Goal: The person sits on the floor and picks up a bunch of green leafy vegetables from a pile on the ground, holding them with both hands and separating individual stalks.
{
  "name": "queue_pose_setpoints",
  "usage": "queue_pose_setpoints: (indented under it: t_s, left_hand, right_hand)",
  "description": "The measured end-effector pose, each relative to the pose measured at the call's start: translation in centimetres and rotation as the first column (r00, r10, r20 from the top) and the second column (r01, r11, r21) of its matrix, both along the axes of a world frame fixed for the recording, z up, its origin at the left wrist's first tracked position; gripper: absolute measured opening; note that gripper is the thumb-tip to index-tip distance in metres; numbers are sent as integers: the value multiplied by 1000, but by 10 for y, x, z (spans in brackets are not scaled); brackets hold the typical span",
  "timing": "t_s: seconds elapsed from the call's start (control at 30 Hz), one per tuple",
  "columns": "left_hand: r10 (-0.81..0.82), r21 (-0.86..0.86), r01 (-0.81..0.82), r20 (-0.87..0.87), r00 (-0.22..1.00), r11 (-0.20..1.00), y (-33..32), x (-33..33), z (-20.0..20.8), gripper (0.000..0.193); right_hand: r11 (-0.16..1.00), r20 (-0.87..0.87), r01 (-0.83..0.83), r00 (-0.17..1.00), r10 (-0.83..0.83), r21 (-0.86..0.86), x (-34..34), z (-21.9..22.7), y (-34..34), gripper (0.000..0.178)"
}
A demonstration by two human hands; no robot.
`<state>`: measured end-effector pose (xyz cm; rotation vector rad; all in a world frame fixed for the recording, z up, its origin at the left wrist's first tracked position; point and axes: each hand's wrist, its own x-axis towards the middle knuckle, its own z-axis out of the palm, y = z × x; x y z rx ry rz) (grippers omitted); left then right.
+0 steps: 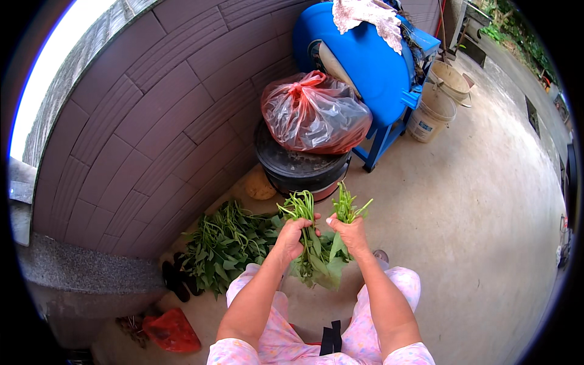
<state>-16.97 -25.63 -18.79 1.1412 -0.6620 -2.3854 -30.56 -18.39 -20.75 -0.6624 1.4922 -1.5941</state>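
Observation:
My left hand (293,236) is closed round a bunch of leafy green stems (300,207), whose pale cut ends point away from me. In my right hand (350,232) is a second, smaller bunch of stems (345,210), also held with the ends up and away. The leaves of both bunches (319,264) hang down between my knees and overlap, so I cannot tell where one bunch stops. On the ground to my left lies a large heap of the same leafy greens (225,246), close beside the left bunch.
Ahead stands a black round tub (292,167) topped by a tied red plastic bag (316,118). Behind it are a blue drum (365,61) on a blue frame and pale buckets (433,112). A tiled wall (158,115) runs along the left, with dark shoes (176,280) and a red bag (171,331) nearby.

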Motion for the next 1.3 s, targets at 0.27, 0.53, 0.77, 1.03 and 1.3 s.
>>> queue_pose_setpoints:
  t_s: [0.27,0.53,0.77,1.03,1.3]
  left_hand:
    - [-9,-99,8,-13,1000,995,11,-10,-7,24]
    - [-55,-160,51,-17,998,986,15,-11,-9,23]
    - [76,-126,-66,72,994,990,8,-10,-1,21]
    - [371,-221,-344,90,924,912,-11,4,-5,18]
    - [489,-433,-391,139,861,812,-28,25,-7,16]
  right_hand:
    - [997,174,-70,982,73,-22,8,3,0,12]
    - [997,143,-75,987,73,14,4,2,0,8]
    - [999,45,25,999,-26,33,-1,-7,-2,6]
    - [974,176,220,958,-226,52,-14,6,-1,7]
    - [931,254,363,905,-343,-35,-25,8,1,5]
